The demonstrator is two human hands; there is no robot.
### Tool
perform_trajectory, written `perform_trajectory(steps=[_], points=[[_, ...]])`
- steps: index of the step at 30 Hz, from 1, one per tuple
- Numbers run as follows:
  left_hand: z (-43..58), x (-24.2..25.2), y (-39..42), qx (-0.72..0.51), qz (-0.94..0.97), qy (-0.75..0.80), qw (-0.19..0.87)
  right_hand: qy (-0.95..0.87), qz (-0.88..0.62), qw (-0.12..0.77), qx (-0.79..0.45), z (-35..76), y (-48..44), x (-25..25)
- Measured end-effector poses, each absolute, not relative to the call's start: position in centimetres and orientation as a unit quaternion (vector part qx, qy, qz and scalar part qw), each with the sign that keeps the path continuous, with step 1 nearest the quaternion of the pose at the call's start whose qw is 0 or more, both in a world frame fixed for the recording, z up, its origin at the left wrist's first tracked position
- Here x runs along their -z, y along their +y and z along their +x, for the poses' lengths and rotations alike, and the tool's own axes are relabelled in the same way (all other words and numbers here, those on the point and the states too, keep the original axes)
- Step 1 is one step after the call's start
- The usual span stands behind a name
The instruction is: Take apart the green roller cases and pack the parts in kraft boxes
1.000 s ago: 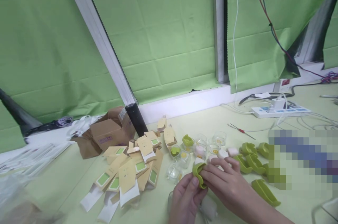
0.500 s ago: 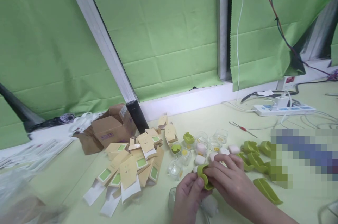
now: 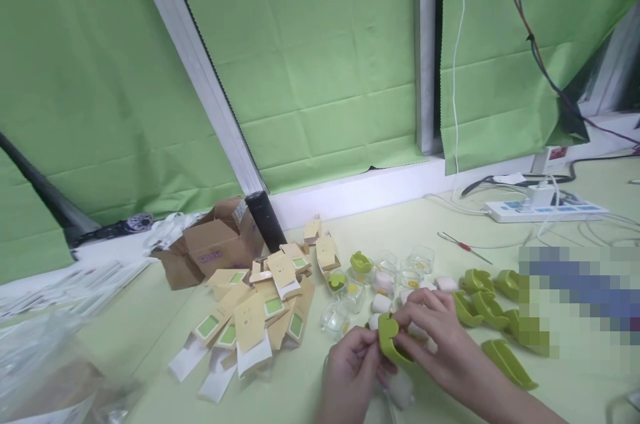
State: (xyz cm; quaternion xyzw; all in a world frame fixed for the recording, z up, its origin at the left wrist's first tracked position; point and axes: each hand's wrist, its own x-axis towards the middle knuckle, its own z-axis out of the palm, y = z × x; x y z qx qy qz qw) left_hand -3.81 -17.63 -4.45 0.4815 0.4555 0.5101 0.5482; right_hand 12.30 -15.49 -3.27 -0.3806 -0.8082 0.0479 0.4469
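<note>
Between my two hands is a curved green piece (image 3: 388, 339) of soft-looking plastic with a rounded flap. My left hand (image 3: 351, 371) pinches its left edge with thumb and fingertips. The fingers of my right hand (image 3: 440, 337) grip it from the other side, partly hiding it. Below them lies a whitish rounded object (image 3: 400, 389), half covered by the hands. Just beyond my fingers are small clear cups (image 3: 336, 319) with yellow spots and several pale pink-white rounded pieces (image 3: 382, 304). More curved green pieces (image 3: 508, 364) lie to the right of my right hand.
Folded kraft-paper boxes (image 3: 250, 324) are heaped at the left, before an open brown carton (image 3: 220, 247) and a black cylinder (image 3: 266, 221). A red-handled tool (image 3: 465, 247) and a white power strip (image 3: 545, 211) with cables lie at the back right. Clear plastic bags (image 3: 35, 351) fill the left corner.
The green piece has turned in my fingers, so more of its broad flap faces me. My left hand's grip has shifted slightly. The whole view has moved a little.
</note>
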Motion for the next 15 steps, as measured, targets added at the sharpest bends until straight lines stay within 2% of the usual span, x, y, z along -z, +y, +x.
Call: perform_trajectory(steps=[4,6,11,15], points=[[-4.7,4.4,-17.5,-0.444,0.620,0.488,0.425,-0.834,-0.385,0.387,-0.072,12.5,-15.5,3.4],[-4.9,4.4,-17.4,-0.441,0.635,0.485,0.409,-0.834,-0.395,0.370,-0.105,12.7,-15.6,3.1],[-4.7,4.7,-17.0,-0.511,0.553,0.432,0.496,-0.822,-0.375,0.366,-0.222,13.0,-15.9,2.1],[-4.4,5.1,-16.4,-0.532,0.500,0.410,0.546,-0.818,-0.341,0.399,-0.236,12.9,-15.7,2.0]])
